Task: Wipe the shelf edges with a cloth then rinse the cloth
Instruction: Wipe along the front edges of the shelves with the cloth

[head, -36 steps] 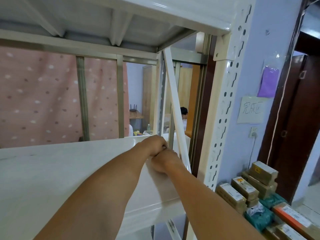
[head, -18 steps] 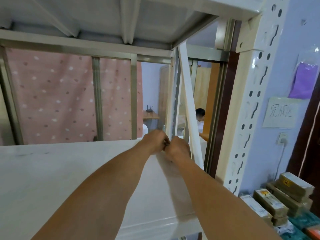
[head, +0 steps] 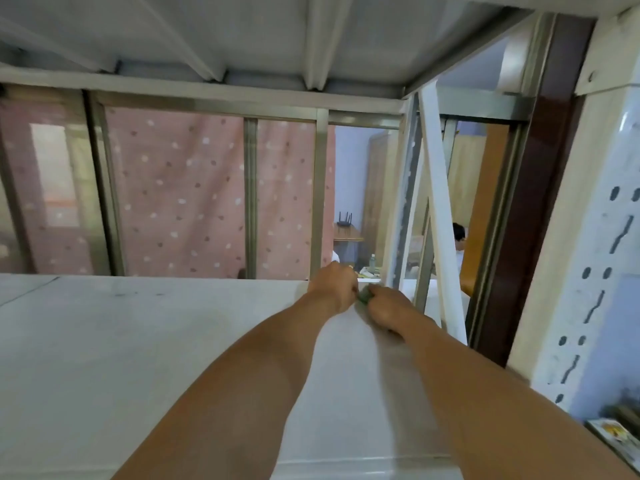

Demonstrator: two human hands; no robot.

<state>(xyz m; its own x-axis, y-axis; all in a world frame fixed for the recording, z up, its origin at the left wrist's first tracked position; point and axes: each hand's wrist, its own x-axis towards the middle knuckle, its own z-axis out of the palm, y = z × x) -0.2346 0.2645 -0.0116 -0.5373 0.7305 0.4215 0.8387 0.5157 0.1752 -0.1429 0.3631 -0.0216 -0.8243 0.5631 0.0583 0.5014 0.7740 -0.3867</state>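
Both my arms stretch over a white metal shelf board to its far right corner. My left hand and my right hand meet there, fists closed. Between them a small dark green bit of cloth shows, pinched by both hands at the shelf's right edge. Most of the cloth is hidden inside the fists. A white diagonal brace rises just behind my right hand.
The perforated white upright stands at the right, and the upper shelf's underside hangs close overhead. Behind the shelf is a glass partition with a pink dotted curtain. A person sits in the far room. Boxes lie at the bottom right.
My hands have slid farther back along the shelf's right edge toward the rear corner. The view has shifted left and up, and the green cloth now peeks out between my fists.
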